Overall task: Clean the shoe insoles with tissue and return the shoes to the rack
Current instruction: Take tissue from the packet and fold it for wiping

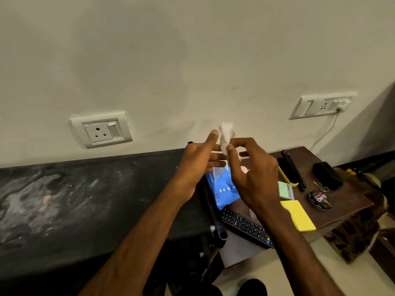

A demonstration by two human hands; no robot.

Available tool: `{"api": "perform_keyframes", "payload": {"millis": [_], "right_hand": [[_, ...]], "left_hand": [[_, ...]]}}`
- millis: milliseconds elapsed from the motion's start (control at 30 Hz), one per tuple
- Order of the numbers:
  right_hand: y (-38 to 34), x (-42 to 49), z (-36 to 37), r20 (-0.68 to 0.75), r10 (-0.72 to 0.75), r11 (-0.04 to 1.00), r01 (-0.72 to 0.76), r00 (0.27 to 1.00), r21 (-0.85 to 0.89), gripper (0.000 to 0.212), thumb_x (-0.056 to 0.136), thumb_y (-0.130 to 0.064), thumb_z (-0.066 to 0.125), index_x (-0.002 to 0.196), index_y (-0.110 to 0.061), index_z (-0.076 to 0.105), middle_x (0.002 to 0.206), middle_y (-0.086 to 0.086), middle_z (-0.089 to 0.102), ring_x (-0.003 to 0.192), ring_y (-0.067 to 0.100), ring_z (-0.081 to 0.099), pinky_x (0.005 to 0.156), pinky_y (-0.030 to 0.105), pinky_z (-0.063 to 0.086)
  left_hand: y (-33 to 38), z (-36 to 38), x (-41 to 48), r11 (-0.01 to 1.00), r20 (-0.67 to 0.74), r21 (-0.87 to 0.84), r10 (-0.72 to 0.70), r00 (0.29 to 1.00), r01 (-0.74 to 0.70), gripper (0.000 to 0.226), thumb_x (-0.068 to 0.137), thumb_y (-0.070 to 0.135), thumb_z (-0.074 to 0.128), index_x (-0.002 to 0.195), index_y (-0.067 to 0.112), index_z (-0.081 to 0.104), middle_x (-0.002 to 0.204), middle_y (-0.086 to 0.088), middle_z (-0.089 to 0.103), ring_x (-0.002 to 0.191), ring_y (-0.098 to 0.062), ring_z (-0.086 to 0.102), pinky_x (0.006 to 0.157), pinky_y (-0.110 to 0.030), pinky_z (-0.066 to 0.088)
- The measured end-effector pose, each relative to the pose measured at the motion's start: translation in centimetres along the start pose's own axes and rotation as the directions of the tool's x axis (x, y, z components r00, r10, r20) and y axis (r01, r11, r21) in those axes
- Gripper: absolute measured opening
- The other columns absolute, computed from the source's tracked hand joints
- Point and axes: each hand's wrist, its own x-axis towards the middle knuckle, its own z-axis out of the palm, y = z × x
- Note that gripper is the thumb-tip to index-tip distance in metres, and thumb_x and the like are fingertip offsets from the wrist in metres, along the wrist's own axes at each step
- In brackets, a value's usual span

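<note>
A white tissue (225, 133) stands crumpled between my two hands, in front of the wall. My right hand (252, 176) pinches it between thumb and forefinger. My left hand (199, 161) holds its other side with fingers stretched toward it. Below the hands lies a blue tissue packet (224, 189) on a small brown table (350, 201). A dark shoe (254, 287) shows at the bottom edge. No shoe rack is in view.
On the table lie a black remote (245, 228), a yellow cloth (298, 214), a round polish tin (320, 199), a yellow-backed brush (287, 173), a black brush (327, 174) and keys (320, 186). A dark stone ledge (85, 199) runs along the left. Wall sockets (101, 130) sit above it.
</note>
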Motion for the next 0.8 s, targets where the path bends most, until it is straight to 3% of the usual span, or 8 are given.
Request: {"api": "perform_keyframes", "payload": {"millis": [67,200,333,433,500,533,633,800], "right_hand": [[-1.2,0.1,-0.5,0.01,-0.124,0.992,0.124,0.992,-0.022,0.01,0.096,-0.015,0.066,0.101,-0.007,0.07,0.099,0.004,0.072,0.092,0.017,0.066,0.084,0.018,0.046],[-3.0,0.2,-1.8,0.097,-0.224,0.974,0.225,0.97,0.007,0.01,0.095,-0.017,0.071,0.097,-0.008,0.073,0.112,0.007,0.069,0.109,0.018,0.063,0.097,0.014,0.042],[-5.8,0.5,-3.4,0.133,-0.184,0.976,0.165,0.974,0.145,0.009,0.094,-0.019,0.074,0.092,-0.01,0.077,0.108,0.001,0.072,0.101,0.012,0.067,0.088,0.016,0.048],[-8.1,1.1,-4.3,0.067,0.041,0.951,-0.059,0.997,0.305,0.008,0.094,-0.021,0.074,0.092,-0.014,0.077,0.094,-0.006,0.075,0.091,0.01,0.071,0.077,0.029,0.057],[-9.2,1.8,-4.8,0.145,0.312,0.844,-0.344,0.939,0.412,0.018,0.089,-0.029,0.08,0.101,-0.017,0.075,0.098,-0.006,0.076,0.094,0.01,0.072,0.078,0.025,0.059],[-9.8,2.1,-5.0,0.265,0.421,0.727,-0.497,0.868,0.474,0.033,0.084,-0.033,0.083,0.11,-0.017,0.072,0.103,-0.003,0.076,0.097,0.01,0.073,0.08,0.024,0.059],[-10.9,2.7,-5.5,0.632,0.457,0.361,-0.78,0.626,0.512,0.056,0.079,-0.037,0.083,0.127,-0.013,0.066,0.113,0.011,0.076,0.098,0.024,0.076,0.076,0.034,0.061],[-13.1,1.7,-5.2,0.657,0.41,0.217,-0.767,0.633,0.604,0.029,0.087,-0.018,0.077,0.11,0.0,0.074,0.104,0.019,0.077,0.093,0.034,0.076,0.069,0.036,0.063]], "left_hand": [[1.0,-0.7,-1.1,0.979,0.059,-0.192,-0.063,0.996,0.073,0.046,0.097,0.051,0.059,0.113,0.01,0.073,0.1,-0.009,0.078,0.093,-0.021,0.075,0.09,-0.036,0.058],[2.6,-2.3,-3.6,0.955,0.004,-0.294,0.03,1.0,-0.028,0.036,0.093,0.032,0.072,0.117,0.005,0.07,0.098,-0.007,0.078,0.086,-0.017,0.075,0.085,-0.034,0.059],[3.7,-3.5,-6.6,0.954,-0.045,-0.288,0.076,0.996,-0.086,0.03,0.09,0.023,0.074,0.113,0.004,0.07,0.097,-0.011,0.078,0.087,-0.02,0.075,0.078,-0.031,0.059],[4.3,-4.4,-8.7,0.953,-0.099,-0.283,0.081,0.992,-0.106,0.03,0.091,0.02,0.073,0.114,0.001,0.069,0.101,-0.014,0.077,0.096,-0.027,0.075,0.08,-0.034,0.061],[4.7,-5.0,-10.2,0.959,-0.114,-0.257,0.09,0.989,-0.117,0.029,0.092,0.021,0.072,0.113,0.001,0.07,0.102,-0.014,0.077,0.099,-0.03,0.074,0.084,-0.037,0.062],[4.9,-5.3,-11.0,0.962,-0.109,-0.244,0.097,0.989,-0.121,0.029,0.092,0.022,0.073,0.113,0.002,0.07,0.103,-0.013,0.077,0.101,-0.031,0.074,0.086,-0.038,0.061],[5.4,-6.1,-13.2,0.965,-0.096,-0.222,0.12,0.988,-0.139,0.03,0.092,0.023,0.073,0.115,0.004,0.07,0.103,-0.012,0.077,0.099,-0.028,0.074,0.086,-0.037,0.061],[5.7,-7.5,-15.7,0.958,-0.211,-0.198,0.166,0.963,-0.208,0.023,0.093,0.018,0.071,0.112,0.006,0.068,0.094,-0.009,0.078,0.085,-0.021,0.076,0.069,-0.028,0.062]]}}
